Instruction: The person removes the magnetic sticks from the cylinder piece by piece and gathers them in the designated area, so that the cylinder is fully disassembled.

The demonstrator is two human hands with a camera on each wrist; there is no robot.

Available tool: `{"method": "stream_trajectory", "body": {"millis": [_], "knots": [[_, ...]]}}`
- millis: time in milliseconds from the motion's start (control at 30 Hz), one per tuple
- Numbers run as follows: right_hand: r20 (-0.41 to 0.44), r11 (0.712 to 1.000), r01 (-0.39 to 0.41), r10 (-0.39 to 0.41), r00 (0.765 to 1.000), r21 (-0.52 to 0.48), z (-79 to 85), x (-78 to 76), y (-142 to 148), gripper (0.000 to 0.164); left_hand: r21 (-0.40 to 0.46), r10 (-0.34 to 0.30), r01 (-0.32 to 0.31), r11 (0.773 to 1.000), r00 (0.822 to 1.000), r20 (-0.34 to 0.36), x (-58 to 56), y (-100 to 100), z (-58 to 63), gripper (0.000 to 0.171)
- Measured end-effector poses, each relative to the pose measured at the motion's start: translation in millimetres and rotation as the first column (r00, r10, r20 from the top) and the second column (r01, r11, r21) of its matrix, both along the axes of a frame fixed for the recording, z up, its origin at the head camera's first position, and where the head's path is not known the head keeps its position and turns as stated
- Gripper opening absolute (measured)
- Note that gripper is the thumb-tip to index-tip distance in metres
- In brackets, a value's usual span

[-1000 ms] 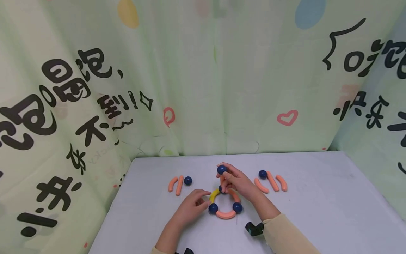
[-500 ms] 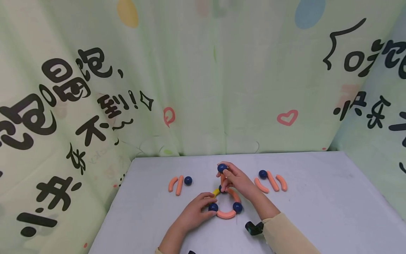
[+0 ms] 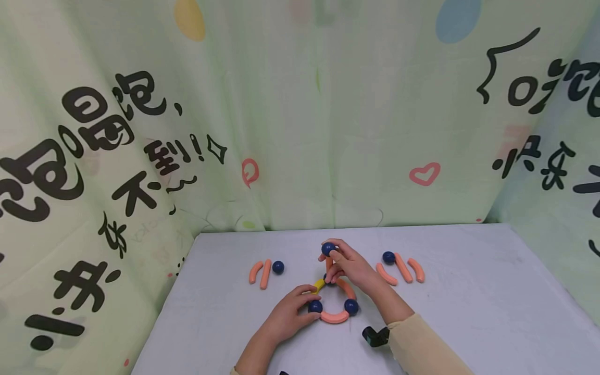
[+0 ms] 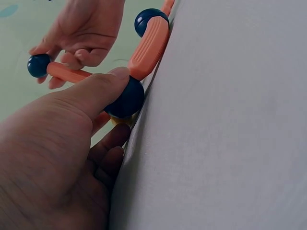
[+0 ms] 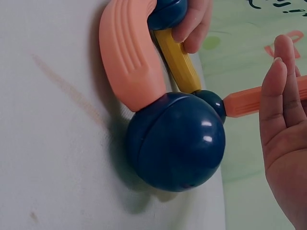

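On the table lies a ring of magnetic building pieces: blue balls joined by curved salmon rods (image 3: 334, 317) and a yellow rod (image 3: 319, 284). My left hand (image 3: 290, 315) grips the ring's left blue ball (image 4: 127, 101), thumb on top and fingers round the far side. A straight salmon rod (image 4: 67, 73) stands up from the ring's back ball, topped by another blue ball (image 3: 328, 248). My right hand (image 3: 352, 268) pinches this top ball, its other fingers beside the rod. The ring's right ball (image 5: 177, 141) lies untouched, close to the right wrist camera.
Left of the ring lie two salmon rods (image 3: 265, 274) and a blue ball (image 3: 278, 267). To the right are another blue ball (image 3: 388, 257) and several salmon rods (image 3: 403, 267). A printed curtain (image 3: 290, 114) hangs behind the white table (image 3: 469, 302).
My left hand has moved right from beside the yellow rod and taken hold of the ring's left ball. My right hand stays at the top ball with hardly any movement.
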State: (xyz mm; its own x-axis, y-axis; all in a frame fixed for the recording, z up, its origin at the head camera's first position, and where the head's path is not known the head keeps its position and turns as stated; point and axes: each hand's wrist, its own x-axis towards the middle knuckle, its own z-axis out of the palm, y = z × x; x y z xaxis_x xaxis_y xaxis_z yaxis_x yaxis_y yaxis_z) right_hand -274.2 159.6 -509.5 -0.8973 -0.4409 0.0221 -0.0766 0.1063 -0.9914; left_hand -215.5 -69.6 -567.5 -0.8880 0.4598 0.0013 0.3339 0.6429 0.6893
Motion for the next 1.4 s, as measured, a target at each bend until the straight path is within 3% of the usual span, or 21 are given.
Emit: {"method": "stream_trajectory", "body": {"millis": [500, 700, 900, 1000, 1200, 1400], "knots": [[-0.027, 1.000, 0.023, -0.023, 0.999, 0.000, 1.5, -2.0, 4, 0.046, 0.010, 0.006, -0.006, 1.000, 1.000, 0.009, 0.1, 0, -1.5, 0.040], [-0.050, 0.991, 0.128, -0.126, 0.991, 0.033, 2.9, -0.3, 25, 0.044, -0.009, -0.007, 0.007, 1.000, 1.000, -0.019, 1.3, -1, -1.9, 0.040], [-0.055, 0.928, 0.304, -0.299, 0.953, 0.218, 2.3, 2.4, 59, 0.049, -0.011, -0.004, 0.003, 1.000, 0.999, -0.036, 2.3, 0, -0.5, 0.040], [-0.080, 0.897, 0.358, -0.349, 0.934, 0.258, 0.9, 5.6, 78, 0.050, -0.008, 0.000, 0.000, 1.000, 1.000, -0.028, 2.1, -1, 0.0, 0.040], [-0.142, 0.843, 0.412, -0.387, 0.911, 0.345, -7.8, 11.8, 114, 0.051, -0.013, 0.001, -0.002, 1.000, 1.000, -0.026, 1.7, -2, -1.9, 0.040], [-0.184, 0.795, 0.424, -0.383, 0.905, 0.434, -22.0, 16.5, 137, 0.048, -0.021, -0.004, 0.003, 1.000, 0.999, -0.034, 1.0, -2, -2.3, 0.041]]}}
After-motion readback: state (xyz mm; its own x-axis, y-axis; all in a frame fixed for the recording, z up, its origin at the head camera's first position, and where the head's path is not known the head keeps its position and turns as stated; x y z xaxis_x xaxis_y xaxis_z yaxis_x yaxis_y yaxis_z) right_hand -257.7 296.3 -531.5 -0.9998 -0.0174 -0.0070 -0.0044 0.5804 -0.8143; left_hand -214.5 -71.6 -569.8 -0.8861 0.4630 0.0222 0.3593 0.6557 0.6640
